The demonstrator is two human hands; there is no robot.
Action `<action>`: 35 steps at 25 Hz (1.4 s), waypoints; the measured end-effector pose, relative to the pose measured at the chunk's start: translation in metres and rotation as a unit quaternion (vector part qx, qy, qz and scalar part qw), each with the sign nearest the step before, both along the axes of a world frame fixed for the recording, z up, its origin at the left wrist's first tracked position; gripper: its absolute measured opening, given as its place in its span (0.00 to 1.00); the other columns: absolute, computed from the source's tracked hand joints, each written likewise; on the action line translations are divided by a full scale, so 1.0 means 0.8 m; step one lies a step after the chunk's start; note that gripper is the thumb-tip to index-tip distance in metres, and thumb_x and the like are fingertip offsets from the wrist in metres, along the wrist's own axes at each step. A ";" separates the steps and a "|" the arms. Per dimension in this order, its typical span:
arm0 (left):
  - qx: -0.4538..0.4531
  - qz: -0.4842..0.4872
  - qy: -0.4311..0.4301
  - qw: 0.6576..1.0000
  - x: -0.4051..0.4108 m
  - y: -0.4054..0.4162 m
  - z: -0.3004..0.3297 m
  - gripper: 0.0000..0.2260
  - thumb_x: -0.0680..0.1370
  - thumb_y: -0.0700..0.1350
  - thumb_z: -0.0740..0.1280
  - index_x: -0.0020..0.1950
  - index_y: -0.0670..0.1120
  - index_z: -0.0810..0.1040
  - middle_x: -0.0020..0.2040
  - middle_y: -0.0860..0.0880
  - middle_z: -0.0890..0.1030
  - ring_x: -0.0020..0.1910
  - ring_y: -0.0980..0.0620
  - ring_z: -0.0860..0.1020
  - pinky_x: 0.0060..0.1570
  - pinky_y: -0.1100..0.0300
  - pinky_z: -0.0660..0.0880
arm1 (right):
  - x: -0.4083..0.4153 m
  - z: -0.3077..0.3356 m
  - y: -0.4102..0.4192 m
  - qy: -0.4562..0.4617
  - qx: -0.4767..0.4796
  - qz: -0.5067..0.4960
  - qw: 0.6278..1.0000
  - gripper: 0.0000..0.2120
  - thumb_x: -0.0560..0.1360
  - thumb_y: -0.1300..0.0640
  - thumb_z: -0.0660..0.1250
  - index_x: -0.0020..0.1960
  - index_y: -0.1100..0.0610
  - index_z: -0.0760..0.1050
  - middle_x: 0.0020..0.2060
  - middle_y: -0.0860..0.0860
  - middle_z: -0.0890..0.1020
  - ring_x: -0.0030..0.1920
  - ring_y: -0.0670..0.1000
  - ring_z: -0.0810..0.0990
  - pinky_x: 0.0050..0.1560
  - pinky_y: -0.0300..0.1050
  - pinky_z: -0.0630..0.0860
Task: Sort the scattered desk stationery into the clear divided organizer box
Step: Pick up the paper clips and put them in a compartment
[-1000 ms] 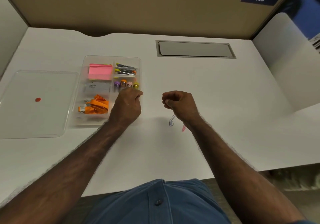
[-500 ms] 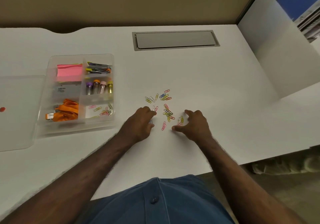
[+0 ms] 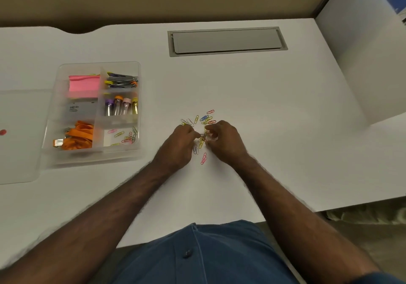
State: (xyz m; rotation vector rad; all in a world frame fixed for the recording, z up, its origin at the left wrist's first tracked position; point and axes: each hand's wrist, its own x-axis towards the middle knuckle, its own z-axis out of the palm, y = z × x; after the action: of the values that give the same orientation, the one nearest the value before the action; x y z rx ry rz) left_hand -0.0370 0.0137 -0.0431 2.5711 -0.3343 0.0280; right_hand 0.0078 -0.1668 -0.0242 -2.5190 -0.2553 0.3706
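Observation:
Several coloured paper clips [image 3: 205,119] lie scattered on the white desk [image 3: 263,108], right of the clear divided organizer box [image 3: 55,81]. My left hand [image 3: 178,145] and my right hand [image 3: 226,141] meet over the pile, fingertips pinched together on a small bunch of clips [image 3: 202,139]. Loose clips [image 3: 203,158] lie just below the hands. The box holds pink sticky notes [image 3: 83,86], binder clips [image 3: 122,80], capped vials [image 3: 120,107], an orange lanyard [image 3: 80,134] and a few paper clips [image 3: 126,135] in the near right compartment.
The box's clear lid [image 3: 17,134] with a red dot lies left of the box. A grey cable hatch [image 3: 227,41] is set into the desk at the back. A white partition [image 3: 369,53] rises on the right. The desk's front edge runs near my blue shirt [image 3: 204,255].
My left hand came away from the box to the clip pile. Both hands have closed in together from either side and now pinch clips between them.

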 end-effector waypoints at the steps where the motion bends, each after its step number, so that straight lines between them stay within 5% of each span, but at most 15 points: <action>1: 0.011 0.015 -0.011 1.000 0.007 0.006 0.000 0.16 0.76 0.41 0.73 0.63 0.40 0.80 0.59 0.40 0.80 0.59 0.40 0.76 0.59 0.45 0.77 | 0.010 0.002 -0.002 -0.021 0.002 0.013 1.000 0.22 0.74 0.54 0.76 0.67 0.53 0.81 0.61 0.53 0.81 0.61 0.55 0.80 0.62 0.52 0.78; 4: 0.045 0.038 0.071 0.996 0.026 0.020 -0.004 0.34 0.77 0.58 0.67 0.78 0.43 0.66 0.79 0.41 0.64 0.79 0.41 0.61 0.76 0.42 0.62 | 0.038 0.008 -0.005 -0.039 -0.043 0.078 0.995 0.33 0.73 0.46 0.77 0.76 0.51 0.72 0.74 0.53 0.72 0.74 0.56 0.69 0.72 0.52 0.70; 8: 0.096 -0.040 0.161 0.981 0.032 0.019 -0.010 0.44 0.76 0.68 0.60 0.84 0.46 0.48 0.84 0.44 0.46 0.83 0.47 0.43 0.81 0.48 0.45 | 0.049 -0.001 -0.001 0.004 -0.133 0.195 0.972 0.43 0.77 0.38 0.70 0.84 0.53 0.56 0.84 0.57 0.54 0.84 0.59 0.50 0.82 0.52 0.52; 12: 0.078 -0.069 0.125 0.987 0.012 0.010 -0.014 0.37 0.79 0.60 0.61 0.83 0.45 0.54 0.83 0.43 0.53 0.83 0.44 0.50 0.81 0.49 0.51 | 0.018 -0.010 -0.009 -0.015 -0.130 0.221 0.966 0.38 0.79 0.43 0.69 0.83 0.55 0.59 0.84 0.58 0.55 0.84 0.61 0.50 0.82 0.54 0.53; 16: 0.094 -0.055 0.081 0.991 -0.006 0.000 -0.024 0.24 0.81 0.46 0.66 0.76 0.41 0.69 0.78 0.39 0.67 0.78 0.41 0.64 0.76 0.47 0.64 | -0.018 -0.012 -0.015 -0.053 -0.119 0.203 0.971 0.27 0.80 0.55 0.69 0.77 0.54 0.70 0.79 0.56 0.65 0.79 0.60 0.62 0.73 0.56 0.70; 19: 0.088 -0.029 0.020 0.995 -0.019 -0.009 -0.024 0.13 0.79 0.39 0.67 0.63 0.41 0.80 0.64 0.41 0.79 0.65 0.40 0.76 0.58 0.47 0.79 | -0.033 -0.019 -0.012 -0.089 -0.120 0.168 0.974 0.16 0.78 0.62 0.68 0.65 0.52 0.80 0.65 0.53 0.76 0.65 0.58 0.73 0.50 0.57 0.83; 22: 0.088 -0.039 -0.021 0.995 -0.020 -0.016 -0.019 0.08 0.75 0.33 0.67 0.51 0.42 0.80 0.47 0.45 0.78 0.49 0.43 0.76 0.39 0.49 0.75 | -0.037 -0.025 -0.008 -0.098 -0.118 0.129 0.980 0.15 0.76 0.66 0.67 0.58 0.51 0.83 0.52 0.51 0.78 0.53 0.56 0.75 0.41 0.55 0.82; 30: -0.022 -0.002 0.012 1.000 -0.008 -0.016 -0.017 0.06 0.76 0.34 0.68 0.49 0.44 0.78 0.44 0.46 0.78 0.45 0.43 0.74 0.45 0.46 0.75 | -0.027 -0.013 -0.009 -0.053 -0.039 0.005 0.998 0.15 0.77 0.61 0.66 0.58 0.51 0.86 0.48 0.51 0.87 0.48 0.55 0.84 0.47 0.48 0.79; 35: -0.101 0.053 0.005 0.993 -0.003 -0.004 0.013 0.03 0.78 0.37 0.69 0.49 0.44 0.79 0.44 0.49 0.79 0.43 0.52 0.75 0.46 0.63 0.71 | -0.020 0.012 -0.009 0.014 0.087 -0.118 0.989 0.12 0.75 0.58 0.73 0.56 0.51 0.87 0.49 0.46 0.89 0.47 0.45 0.86 0.55 0.49 0.84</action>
State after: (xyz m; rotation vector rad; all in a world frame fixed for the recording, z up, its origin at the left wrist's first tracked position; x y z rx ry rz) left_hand -0.0393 0.0109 -0.0327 2.3840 -0.1797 0.0840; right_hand -0.0080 -0.1742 -0.0147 -2.3364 0.0217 0.2767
